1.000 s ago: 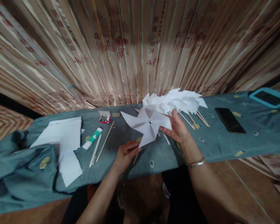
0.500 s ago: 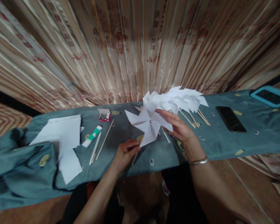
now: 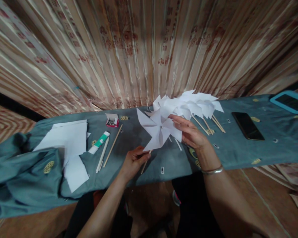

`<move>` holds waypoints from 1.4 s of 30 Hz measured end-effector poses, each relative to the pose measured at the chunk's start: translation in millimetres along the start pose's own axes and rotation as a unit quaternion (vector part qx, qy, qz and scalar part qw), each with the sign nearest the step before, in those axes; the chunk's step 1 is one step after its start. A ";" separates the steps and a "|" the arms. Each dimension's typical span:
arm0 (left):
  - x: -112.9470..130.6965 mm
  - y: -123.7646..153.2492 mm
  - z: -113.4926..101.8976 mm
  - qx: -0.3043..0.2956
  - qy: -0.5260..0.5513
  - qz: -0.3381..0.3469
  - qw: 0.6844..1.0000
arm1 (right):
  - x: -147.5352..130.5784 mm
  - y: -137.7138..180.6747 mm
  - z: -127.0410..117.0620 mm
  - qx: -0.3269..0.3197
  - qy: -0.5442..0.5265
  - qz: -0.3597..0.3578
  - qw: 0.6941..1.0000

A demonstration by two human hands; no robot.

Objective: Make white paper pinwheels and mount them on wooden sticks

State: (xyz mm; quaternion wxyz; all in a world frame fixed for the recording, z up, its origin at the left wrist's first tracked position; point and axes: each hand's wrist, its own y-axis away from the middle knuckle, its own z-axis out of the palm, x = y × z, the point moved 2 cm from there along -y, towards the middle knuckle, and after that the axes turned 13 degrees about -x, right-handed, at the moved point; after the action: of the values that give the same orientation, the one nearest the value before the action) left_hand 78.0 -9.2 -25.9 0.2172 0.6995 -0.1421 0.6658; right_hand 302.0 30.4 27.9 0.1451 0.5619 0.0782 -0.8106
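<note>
Head view: we look down on a table [image 3: 238, 153] covered in grey-green cloth, stretching across the frame below a pleated, red-printed curtain [image 3: 144, 49].
Paper pinwheel [image 3: 156, 136]: white, just right of the frame's centre, held above the cloth between our hands, with a silver pin [image 3: 161, 127] at its hub.
Left hand [image 3: 132, 162]: lower centre; our thumb and forefinger are pinching the wooden stick [image 3: 146, 162] just under the lowest blade.
Right hand [image 3: 193, 134]: right of centre, with a silver bracelet [image 3: 212, 171] at the wrist; our fingers reach out along the right-hand blade, touching it, but we cannot tell whether they grip it.
Pile of pinwheels [image 3: 201, 107]: upper right of centre, white and overlapping, sticks slanting down to the right.
Paper strips [image 3: 178, 144]: on the cloth, near our right hand.
Left half: we see an open red-and-white box [image 3: 112, 121] of small metal pieces, a green-and-white tube [image 3: 99, 142], a slender white rod [image 3: 102, 155] and a bare stick [image 3: 113, 145].
Far left: white sheets [image 3: 74, 137] beside bunched cloth.
Far right: a dark phone [image 3: 248, 125], then a blue-framed device [image 3: 278, 99].
</note>
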 end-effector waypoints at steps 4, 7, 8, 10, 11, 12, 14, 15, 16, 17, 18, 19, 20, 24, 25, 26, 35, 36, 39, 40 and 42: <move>-1.9 -1.6 0.1 0.013 0.035 -0.005 0.999 | 4.8 -1.1 0.3 0.014 -0.034 0.005 0.999; -1.8 -2.2 -0.7 0.018 0.034 0.003 0.999 | 7.3 -1.0 2.5 0.007 -0.047 0.001 0.999; -2.0 -2.2 -1.0 0.019 0.031 0.006 0.999 | 8.0 -0.9 3.5 0.003 -0.047 -0.003 0.999; -2.6 -2.0 -1.3 0.024 0.027 0.009 0.999 | 9.5 -1.0 5.4 -0.009 -0.048 -0.009 0.999; -3.0 -2.0 -1.4 0.027 0.028 0.009 0.999 | 10.3 -1.0 6.3 -0.015 -0.048 -0.011 0.999; -3.2 -1.9 -1.4 0.030 0.032 0.010 0.999 | 11.3 -1.1 7.1 -0.020 -0.050 -0.012 0.998; -3.1 -1.9 -1.5 0.033 0.038 0.011 0.999 | 13.7 -1.3 8.2 -0.030 -0.053 -0.010 0.998; -2.9 -2.0 -1.5 0.034 0.038 0.011 0.999 | 15.1 -1.4 8.6 -0.033 -0.056 -0.009 0.998; -2.6 -2.1 -1.5 0.032 0.035 0.010 0.999 | 16.6 -1.5 8.7 -0.036 -0.059 -0.009 0.998; -2.3 -2.1 -1.6 0.032 0.030 0.009 0.999 | 18.1 -1.5 8.8 -0.040 -0.063 -0.010 0.997; -2.1 -2.2 -1.7 0.033 0.027 0.009 0.999 | 19.6 -1.5 8.9 -0.044 -0.066 -0.010 0.997; -2.0 -2.3 -1.9 0.035 0.026 0.009 0.999 | 21.2 -1.5 9.1 -0.048 -0.069 -0.010 0.996; -1.9 -2.3 -2.1 0.038 0.026 0.010 0.999 | 22.6 -1.4 9.5 -0.053 -0.070 -0.009 0.996; -2.3 -2.4 -2.4 0.047 0.033 0.010 0.998 | 25.3 -1.3 12.1 -0.058 -0.069 0.000 0.996; -2.2 -2.4 -2.4 0.048 0.034 0.010 0.998 | 25.0 -1.4 12.7 -0.056 -0.068 -0.002 0.996; -2.1 -2.3 -2.4 0.049 0.033 0.011 0.998 | 24.3 -1.6 13.1 -0.055 -0.068 -0.007 0.996; -3.1 -2.6 -3.0 0.059 0.034 0.013 0.998 | 20.0 -9.1 -5.7 0.041 -0.118 -0.064 0.990; -3.0 -2.7 -3.0 0.057 0.036 0.014 0.998 | 20.0 -10.0 -8.7 0.058 -0.125 -0.068 0.988; -2.7 -2.9 -3.0 0.056 0.037 0.018 0.998 | 20.0 -11.4 -14.9 0.109 -0.120 -0.073 0.984; -2.8 -3.0 -3.1 0.057 0.037 0.019 0.998 | 20.0 -11.3 -16.0 0.127 -0.112 -0.076 0.983; -2.9 -3.2 -3.3 0.059 0.035 0.019 0.997 | 20.1 -10.9 -16.5 0.154 -0.095 -0.078 0.980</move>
State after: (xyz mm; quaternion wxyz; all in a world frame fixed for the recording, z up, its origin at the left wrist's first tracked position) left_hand 76.5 -5.2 -29.2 0.1675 0.6848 -0.1085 0.7008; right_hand 306.5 42.5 2.9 -0.0002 0.4900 -0.0182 -0.8715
